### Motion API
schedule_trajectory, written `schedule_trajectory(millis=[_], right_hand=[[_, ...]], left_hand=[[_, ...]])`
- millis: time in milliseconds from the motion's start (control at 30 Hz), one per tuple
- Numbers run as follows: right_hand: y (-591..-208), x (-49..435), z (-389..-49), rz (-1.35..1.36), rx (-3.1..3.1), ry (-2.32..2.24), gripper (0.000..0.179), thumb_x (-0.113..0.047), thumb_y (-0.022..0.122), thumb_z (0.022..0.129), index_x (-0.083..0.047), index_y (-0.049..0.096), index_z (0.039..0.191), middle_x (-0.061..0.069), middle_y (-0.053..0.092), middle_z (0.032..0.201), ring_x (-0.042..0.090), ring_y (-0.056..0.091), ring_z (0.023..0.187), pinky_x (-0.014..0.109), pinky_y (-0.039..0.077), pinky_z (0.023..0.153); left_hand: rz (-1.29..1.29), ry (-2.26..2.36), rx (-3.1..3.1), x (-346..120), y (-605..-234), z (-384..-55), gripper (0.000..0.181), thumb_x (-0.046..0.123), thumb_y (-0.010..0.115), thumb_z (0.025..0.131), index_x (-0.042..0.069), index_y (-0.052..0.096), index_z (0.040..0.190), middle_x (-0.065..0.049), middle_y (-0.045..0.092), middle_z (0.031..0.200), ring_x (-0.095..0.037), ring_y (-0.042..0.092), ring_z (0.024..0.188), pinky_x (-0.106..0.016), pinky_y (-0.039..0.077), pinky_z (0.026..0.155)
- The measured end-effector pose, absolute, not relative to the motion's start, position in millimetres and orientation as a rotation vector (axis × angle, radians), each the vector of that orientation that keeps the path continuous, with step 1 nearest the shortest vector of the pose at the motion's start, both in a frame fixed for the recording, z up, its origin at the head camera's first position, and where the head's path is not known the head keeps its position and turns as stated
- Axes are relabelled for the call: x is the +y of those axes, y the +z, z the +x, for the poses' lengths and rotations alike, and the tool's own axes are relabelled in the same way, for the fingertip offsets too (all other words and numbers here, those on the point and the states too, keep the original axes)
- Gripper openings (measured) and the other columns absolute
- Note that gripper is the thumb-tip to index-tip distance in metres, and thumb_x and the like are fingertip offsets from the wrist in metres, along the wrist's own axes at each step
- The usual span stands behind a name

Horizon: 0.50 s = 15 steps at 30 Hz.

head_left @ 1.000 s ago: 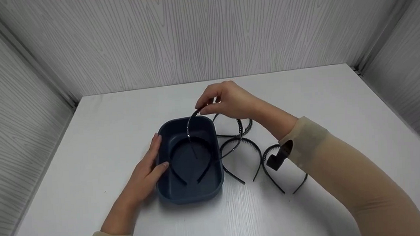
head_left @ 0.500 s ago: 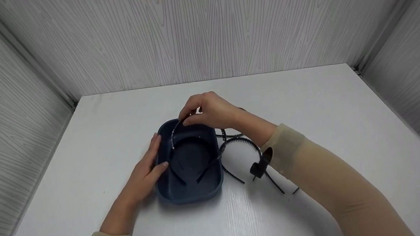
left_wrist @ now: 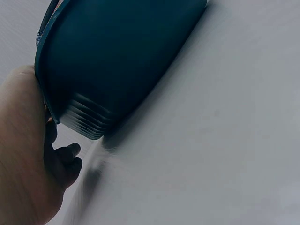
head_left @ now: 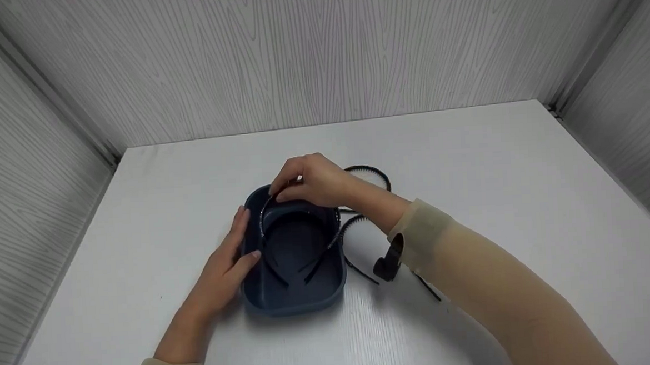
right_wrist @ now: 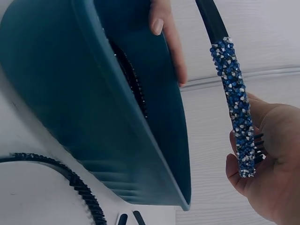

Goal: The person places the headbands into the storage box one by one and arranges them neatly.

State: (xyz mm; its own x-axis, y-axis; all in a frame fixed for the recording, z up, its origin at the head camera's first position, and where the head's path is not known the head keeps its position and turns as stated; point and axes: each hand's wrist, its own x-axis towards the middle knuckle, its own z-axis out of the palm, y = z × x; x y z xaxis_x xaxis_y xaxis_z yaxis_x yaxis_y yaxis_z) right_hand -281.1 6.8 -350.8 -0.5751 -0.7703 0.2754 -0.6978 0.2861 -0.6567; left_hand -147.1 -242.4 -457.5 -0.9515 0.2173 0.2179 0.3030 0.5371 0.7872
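Observation:
My right hand (head_left: 316, 183) pinches the top of a thin black headband (head_left: 261, 222) over the back of a dark blue plastic bin (head_left: 295, 307). The headband's two legs point down into the bin, and blue and silver beads (right_wrist: 236, 108) cover its band in the right wrist view. Another dark toothed headband (right_wrist: 133, 82) lies inside the bin. My left hand (head_left: 224, 279) holds the bin's left wall, thumb (head_left: 249, 260) over the rim and fingers along the outside. In the left wrist view that hand (left_wrist: 28, 150) is at the bin's edge.
More black headbands lie on the white table right of the bin: one farther back (head_left: 377, 171), one close beside the wall (head_left: 361, 268), and one (head_left: 428, 288) mostly under the right forearm. Grey wood-grain panels (head_left: 318, 55) stand behind and at both sides.
My right hand has moved left and down, bringing the headband from over the bin's right edge to between its walls. The left hand and bin stay in place.

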Motion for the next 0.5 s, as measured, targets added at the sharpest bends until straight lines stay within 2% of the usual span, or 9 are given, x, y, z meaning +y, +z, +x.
schedule_trajectory(millis=[500], right_hand=[[-369.7, -5.6, -286.9, -1.417, 2.42, -1.089, 0.017, -0.014, 0.077, 0.099, -0.013, 0.084, 0.115, 0.0, 0.076, 0.113, 0.009, 0.068, 0.108, 0.023, 0.052, 0.095]], left_hand=[[-0.451, -1.402, -2.671, -240.7, -456.1, -146.2, 0.074, 0.027, 0.056, 0.11, 0.025, 0.015, 0.172, -0.001, 0.01, 0.178, -0.016, 0.009, 0.162, -0.022, 0.008, 0.125]])
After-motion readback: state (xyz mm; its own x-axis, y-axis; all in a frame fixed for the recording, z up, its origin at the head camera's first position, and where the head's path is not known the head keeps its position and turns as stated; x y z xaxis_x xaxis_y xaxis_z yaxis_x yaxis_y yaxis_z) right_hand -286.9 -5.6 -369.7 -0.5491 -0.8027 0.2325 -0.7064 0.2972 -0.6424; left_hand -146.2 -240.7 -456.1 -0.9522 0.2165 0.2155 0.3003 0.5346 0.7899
